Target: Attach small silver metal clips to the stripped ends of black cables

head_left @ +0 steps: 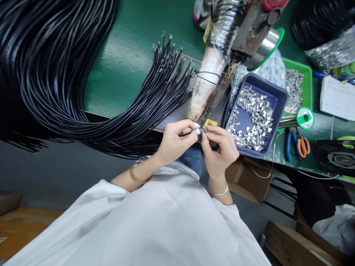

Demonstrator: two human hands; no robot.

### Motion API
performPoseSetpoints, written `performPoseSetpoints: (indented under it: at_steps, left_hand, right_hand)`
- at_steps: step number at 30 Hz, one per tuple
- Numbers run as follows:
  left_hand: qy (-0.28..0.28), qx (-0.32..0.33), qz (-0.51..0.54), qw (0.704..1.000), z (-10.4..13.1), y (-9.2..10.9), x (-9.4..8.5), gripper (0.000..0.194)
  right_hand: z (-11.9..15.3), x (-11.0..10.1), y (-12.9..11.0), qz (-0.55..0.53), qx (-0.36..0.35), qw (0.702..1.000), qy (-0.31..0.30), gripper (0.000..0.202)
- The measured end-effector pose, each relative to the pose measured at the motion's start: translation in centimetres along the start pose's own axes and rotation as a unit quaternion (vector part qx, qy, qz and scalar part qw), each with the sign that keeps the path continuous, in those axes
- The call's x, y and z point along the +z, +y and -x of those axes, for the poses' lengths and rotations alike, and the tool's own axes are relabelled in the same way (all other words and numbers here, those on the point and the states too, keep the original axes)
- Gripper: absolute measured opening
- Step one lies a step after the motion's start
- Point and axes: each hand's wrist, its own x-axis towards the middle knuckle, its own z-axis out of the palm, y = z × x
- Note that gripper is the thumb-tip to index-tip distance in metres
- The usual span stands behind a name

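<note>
My left hand (177,142) is closed, thumb and fingers pinching the end of a black cable (188,133). Close against it, my right hand (220,147) pinches a small silvery metal connector piece (200,130) at the cable's tip. The fingertips of both hands nearly meet and partly cover the joint, so its detail is hidden. Just beyond my fingers are the tip of a soldering machine's metal arm (222,87) and a small yellow label (210,122). To the right stands a blue bin (280,98) holding loose metal connector shells (259,107).
A large bundle of black cables (52,55) spreads over the green table (124,74), its stripped ends (172,59) fanned near a white wrapped tube (208,70). At right lie a green bin (308,81), a solder spool (305,118), orange-handled pliers (303,147) and a cardboard box (246,179) below.
</note>
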Motion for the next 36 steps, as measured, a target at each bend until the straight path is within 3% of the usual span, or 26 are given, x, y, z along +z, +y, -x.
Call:
performPoseSetpoints:
  at_steps: [9, 15, 17, 19, 23, 26, 32, 36]
  left_hand:
    - [-0.023, -0.072, 0.054, 0.996, -0.4, -0.3, -0.2, 0.011]
    - [-0.064, -0.116, 0.089, 0.987, 0.1, 0.0, -0.5, 0.008]
    - [-0.080, -0.125, 0.075, 0.986, 0.5, 0.0, -0.7, 0.006]
    - [-0.083, -0.104, 0.047, 0.990, 0.9, -0.2, -0.7, 0.005]
    - [-0.058, -0.011, -0.026, 0.998, 1.5, -0.9, -0.7, 0.007]
    - [-0.054, 0.010, -0.041, 0.998, 1.8, -1.3, -0.8, 0.009]
    - [-0.061, 0.015, 0.009, 0.998, 1.8, -1.2, -1.2, 0.007]
    - [-0.045, 0.042, -0.027, 0.998, 1.9, -1.4, -1.3, 0.008]
  right_hand:
    - [0.5, -0.1, 0.1, 0.008, -0.027, 0.999, -0.018, 0.018]
    - [0.7, -1.1, 0.3, -0.046, 0.095, 0.994, -0.002, 0.008]
    - [0.6, -1.8, 0.1, -0.010, 0.073, 0.997, 0.010, 0.008]
    - [0.4, -2.3, -0.1, 0.059, 0.008, 0.998, -0.033, 0.011]
    - [-0.2, -2.2, -0.8, 0.155, -0.088, 0.971, -0.158, 0.006]
    - [-0.3, -1.7, -1.0, 0.175, -0.084, 0.971, -0.143, 0.004]
    - [0.0, -1.7, -1.0, 0.101, 0.032, 0.985, -0.138, 0.009]
    - [0.1, -1.6, -1.1, 0.123, -0.009, 0.983, -0.139, 0.007]
